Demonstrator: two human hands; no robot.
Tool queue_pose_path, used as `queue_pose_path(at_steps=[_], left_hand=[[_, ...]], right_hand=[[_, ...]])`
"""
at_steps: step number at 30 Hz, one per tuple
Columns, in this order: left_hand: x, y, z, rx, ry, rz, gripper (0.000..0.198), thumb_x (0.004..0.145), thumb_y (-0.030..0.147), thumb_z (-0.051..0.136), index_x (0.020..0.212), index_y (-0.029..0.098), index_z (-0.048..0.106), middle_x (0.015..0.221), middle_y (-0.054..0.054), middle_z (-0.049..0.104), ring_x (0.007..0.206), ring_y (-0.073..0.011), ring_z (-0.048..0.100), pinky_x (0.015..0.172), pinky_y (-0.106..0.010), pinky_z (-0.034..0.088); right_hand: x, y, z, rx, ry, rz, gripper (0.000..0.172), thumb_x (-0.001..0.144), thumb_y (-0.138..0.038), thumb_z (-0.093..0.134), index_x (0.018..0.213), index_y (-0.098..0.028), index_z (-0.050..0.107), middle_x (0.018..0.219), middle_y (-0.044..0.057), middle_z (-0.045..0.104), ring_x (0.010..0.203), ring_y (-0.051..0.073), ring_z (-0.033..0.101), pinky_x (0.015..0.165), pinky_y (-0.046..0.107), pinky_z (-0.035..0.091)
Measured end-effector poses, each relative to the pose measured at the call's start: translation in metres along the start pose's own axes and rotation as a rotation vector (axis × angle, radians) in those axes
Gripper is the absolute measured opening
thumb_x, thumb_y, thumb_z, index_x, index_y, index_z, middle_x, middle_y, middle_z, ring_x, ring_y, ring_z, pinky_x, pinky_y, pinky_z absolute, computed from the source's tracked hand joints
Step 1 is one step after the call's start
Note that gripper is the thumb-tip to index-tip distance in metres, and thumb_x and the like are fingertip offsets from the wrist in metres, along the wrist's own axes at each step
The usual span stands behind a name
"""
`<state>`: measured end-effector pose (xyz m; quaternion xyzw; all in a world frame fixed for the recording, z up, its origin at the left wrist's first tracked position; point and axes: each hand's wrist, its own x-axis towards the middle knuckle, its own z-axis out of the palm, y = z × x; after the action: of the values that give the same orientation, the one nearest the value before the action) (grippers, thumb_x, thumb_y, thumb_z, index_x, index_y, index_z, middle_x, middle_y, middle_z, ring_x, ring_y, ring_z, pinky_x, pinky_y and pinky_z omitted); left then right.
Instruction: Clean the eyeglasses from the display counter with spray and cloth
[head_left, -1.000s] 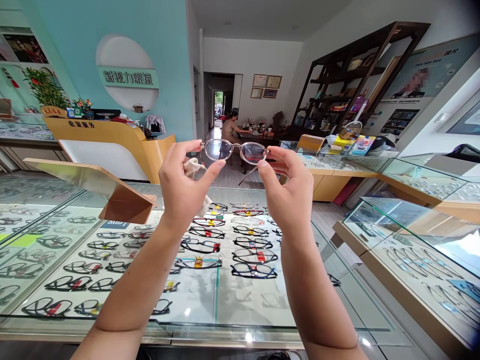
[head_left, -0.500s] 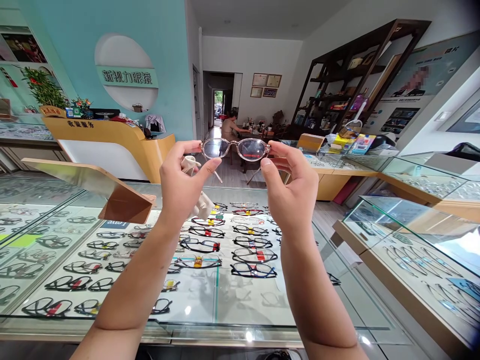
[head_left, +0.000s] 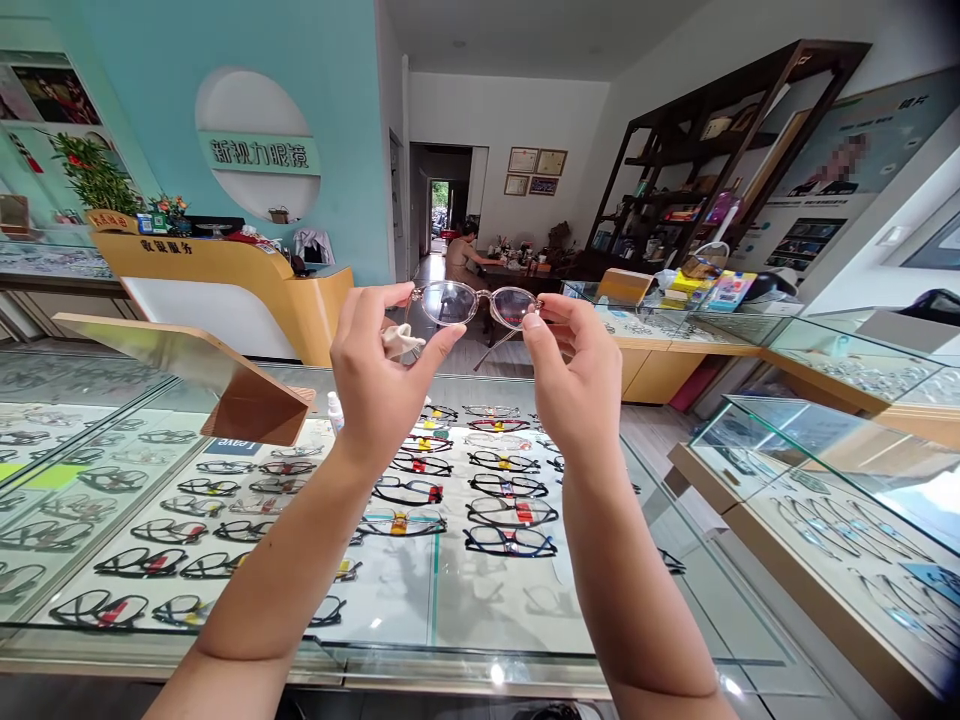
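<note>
Raised above the glass display case, a pair of round eyeglasses (head_left: 448,302) with a clear brownish frame is held between both hands. My left hand (head_left: 382,365) pinches its left end between thumb and fingers. A pale cloth (head_left: 401,341) is also tucked in that hand, partly hidden behind the thumb. At the other end, my right hand (head_left: 574,370) grips the frame near the hinge, its thumb close to the right lens. One temple slants down behind the lenses. Light reflects off the left lens.
Below, a glass display case (head_left: 487,625) holds several rows of spectacle frames (head_left: 511,541). A wooden-backed mirror (head_left: 247,400) stands on it at left, beside a small white bottle (head_left: 334,410). More glass cases (head_left: 825,480) lie to the right. A person (head_left: 463,255) sits far back.
The eyeglasses have turned and shifted slightly right, with the right lens now looking narrower. The right hand has moved a little inward. The cloth hangs less below the left hand, and a white bottle shows.
</note>
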<state>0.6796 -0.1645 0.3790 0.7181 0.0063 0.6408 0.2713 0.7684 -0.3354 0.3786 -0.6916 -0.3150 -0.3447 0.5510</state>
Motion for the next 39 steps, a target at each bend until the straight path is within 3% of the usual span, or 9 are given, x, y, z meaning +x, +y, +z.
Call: queue_pose_path(at_steps=[5,13,20,24,28,32,39], left_hand=[[0.001,-0.004,0.0,-0.018,-0.002,0.019,0.045,0.088,0.046,0.092,0.122,0.025,0.07,0.118,-0.007,0.072,0.108,-0.0241,0.069,0.088,-0.038,0.061],[0.001,-0.01,0.002,-0.1,-0.053,-0.134,0.041,0.089,0.045,0.091,0.12,0.028,0.072,0.12,-0.007,0.074,0.093,-0.0184,0.07,0.07,-0.03,0.057],[0.003,-0.021,0.005,-0.189,-0.025,-0.122,0.048,0.087,0.053,0.092,0.124,0.027,0.075,0.123,-0.006,0.076,0.079,-0.013,0.065,0.068,-0.028,0.057],[0.005,-0.036,0.008,-0.251,-0.026,-0.067,0.059,0.087,0.06,0.09,0.135,0.028,0.072,0.131,-0.008,0.075,0.086,-0.0154,0.069,0.069,-0.027,0.059],[0.004,-0.048,0.018,-0.333,-0.041,-0.009,0.069,0.087,0.064,0.088,0.144,0.031,0.066,0.146,-0.012,0.07,0.099,-0.0206,0.075,0.08,-0.032,0.065],[-0.001,-0.055,0.029,-0.369,0.04,0.013,0.073,0.089,0.061,0.087,0.15,0.031,0.06,0.154,-0.014,0.065,0.096,-0.0184,0.077,0.09,-0.037,0.066],[-0.003,-0.056,0.036,-0.422,0.149,0.001,0.07,0.09,0.058,0.088,0.147,0.029,0.059,0.151,-0.013,0.066,0.087,-0.0134,0.074,0.086,-0.033,0.065]], right_hand=[[0.0,-0.002,-0.002,0.0,0.003,-0.021,0.031,0.105,-0.047,0.062,0.126,-0.025,0.071,0.126,0.012,0.08,0.112,0.028,0.077,0.098,0.051,0.061],[-0.001,-0.008,-0.003,0.046,0.022,-0.023,0.03,0.102,-0.042,0.064,0.126,-0.025,0.072,0.127,0.012,0.079,0.114,0.029,0.076,0.1,0.052,0.061],[-0.001,-0.005,-0.002,0.089,0.028,-0.073,0.032,0.102,-0.038,0.064,0.131,-0.025,0.072,0.128,0.011,0.078,0.114,0.028,0.076,0.1,0.053,0.062],[-0.003,-0.003,0.001,0.122,0.062,-0.147,0.03,0.103,-0.036,0.064,0.131,-0.027,0.072,0.129,0.01,0.078,0.117,0.028,0.075,0.1,0.051,0.063],[-0.007,-0.007,0.005,0.082,0.12,-0.244,0.031,0.104,-0.034,0.062,0.133,-0.028,0.072,0.129,0.01,0.077,0.119,0.029,0.074,0.1,0.054,0.064],[-0.012,-0.011,0.014,0.054,0.134,-0.347,0.04,0.105,-0.032,0.059,0.145,-0.031,0.067,0.14,0.011,0.073,0.129,0.032,0.071,0.107,0.057,0.064],[-0.017,-0.012,0.023,0.065,0.133,-0.386,0.045,0.103,-0.033,0.059,0.148,-0.031,0.066,0.144,0.011,0.073,0.137,0.033,0.068,0.113,0.061,0.062]])
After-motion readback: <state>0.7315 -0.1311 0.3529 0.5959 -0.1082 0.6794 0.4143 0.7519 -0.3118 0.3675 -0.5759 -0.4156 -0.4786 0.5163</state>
